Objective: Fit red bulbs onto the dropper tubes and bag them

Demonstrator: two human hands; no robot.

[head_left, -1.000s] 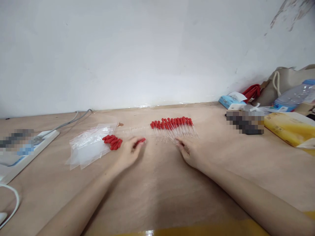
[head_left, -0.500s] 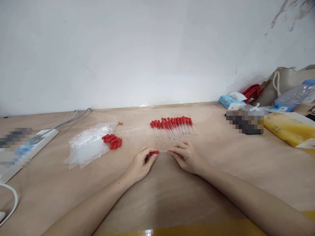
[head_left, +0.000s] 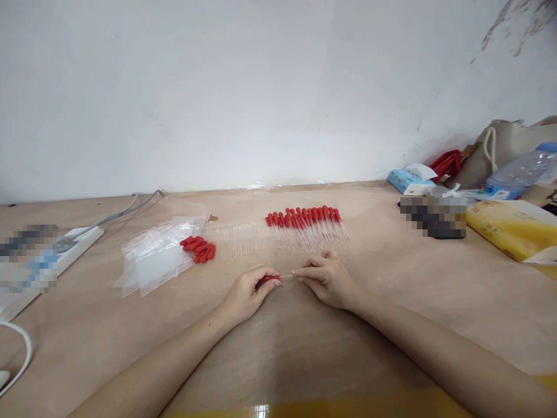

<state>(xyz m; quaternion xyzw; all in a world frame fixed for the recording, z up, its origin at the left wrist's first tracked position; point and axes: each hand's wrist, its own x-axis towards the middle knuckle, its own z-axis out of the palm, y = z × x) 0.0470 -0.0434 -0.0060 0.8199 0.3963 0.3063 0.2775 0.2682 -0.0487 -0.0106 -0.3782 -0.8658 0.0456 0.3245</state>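
My left hand [head_left: 251, 292] is closed on a red rubber dropper bulb [head_left: 272, 278], most of it hidden by the fingers. A thin clear glass tube [head_left: 286, 276] runs from the bulb's mouth to my right hand [head_left: 325, 280], which pinches it between thumb and fingers. Beyond my hands lies a row of droppers [head_left: 308, 223], red bulbs at the far end and clear tubes towards me. Left of that row several bare tubes [head_left: 243, 239] lie side by side. A small heap of loose red bulbs [head_left: 201, 249] lies further left, by the clear bags.
Clear zip bags [head_left: 159, 261] lie left of the bulbs. A power strip [head_left: 82, 244] with a grey cable is at far left. On the right are a dark blurred object [head_left: 448, 229], a yellow tissue pack [head_left: 509, 229], a blue tissue pack [head_left: 409, 181] and a plastic bottle [head_left: 522, 171].
Both hands have drawn slightly closer together, with the bulb and tube a little nearer to me. Less of the tube shows between them. The other things lie as before.
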